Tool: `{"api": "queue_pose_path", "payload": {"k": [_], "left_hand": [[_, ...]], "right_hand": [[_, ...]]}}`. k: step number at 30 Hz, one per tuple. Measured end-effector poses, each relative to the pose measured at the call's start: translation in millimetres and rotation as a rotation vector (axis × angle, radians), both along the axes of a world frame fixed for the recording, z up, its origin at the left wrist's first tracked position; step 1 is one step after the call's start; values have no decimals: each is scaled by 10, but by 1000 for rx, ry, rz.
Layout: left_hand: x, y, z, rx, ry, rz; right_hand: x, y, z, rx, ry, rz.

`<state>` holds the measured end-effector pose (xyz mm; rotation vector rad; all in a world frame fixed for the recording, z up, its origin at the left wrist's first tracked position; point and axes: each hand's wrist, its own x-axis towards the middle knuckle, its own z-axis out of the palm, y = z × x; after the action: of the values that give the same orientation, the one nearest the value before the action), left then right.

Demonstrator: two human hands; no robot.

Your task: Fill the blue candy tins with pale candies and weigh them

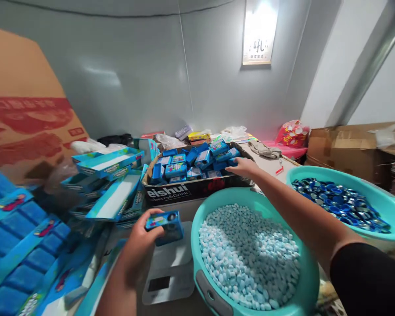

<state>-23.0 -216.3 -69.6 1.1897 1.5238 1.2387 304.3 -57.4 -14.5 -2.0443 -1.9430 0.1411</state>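
Observation:
My left hand is wrapped around a small blue candy box, with a dark round opening facing up and towards the right. It is held above a white digital scale. Beyond it, my right hand reaches over the right end of an open black carton full of similar blue candy boxes. Its fingertips are at the boxes there, stretched out and slightly apart. Below my right forearm stands a turquoise tub holding many pale blue candies.
Another turquoise basin at the right holds shiny blue lids. Blue display trays are piled at left, near packed blue boxes. A large brown carton rises behind them. More cardboard boxes stand at far right.

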Motion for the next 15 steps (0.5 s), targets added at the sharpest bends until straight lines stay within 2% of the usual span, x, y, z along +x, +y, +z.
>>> {"api": "queue_pose_path", "payload": {"k": [1,3,6,8,10,12,13,15], "left_hand": [[-37,18,-81,-26,-1,-43],[-85,43,-231,-23,-53,-49],[-172,-22,-365,38,-109,-67],[-244,-170,-404,185,-107,67],[-282,-388,-442,344,-47,317],[-252,-634,-496,408,60,527],[-210,-751,-528,407,115,555],[-89,-947,-596,408,217,510]], "right_hand": [[-2,99,-10,-26,-21,-49],[-13,244,-70,-56,-72,-93],[7,365,-201,-151,-135,-28],[54,416,-270,-197,-106,17],[101,457,-306,-195,-73,24],[118,489,-312,-179,-60,14],[109,501,-306,-175,-61,4],[57,522,-283,-152,-67,-6]]}}
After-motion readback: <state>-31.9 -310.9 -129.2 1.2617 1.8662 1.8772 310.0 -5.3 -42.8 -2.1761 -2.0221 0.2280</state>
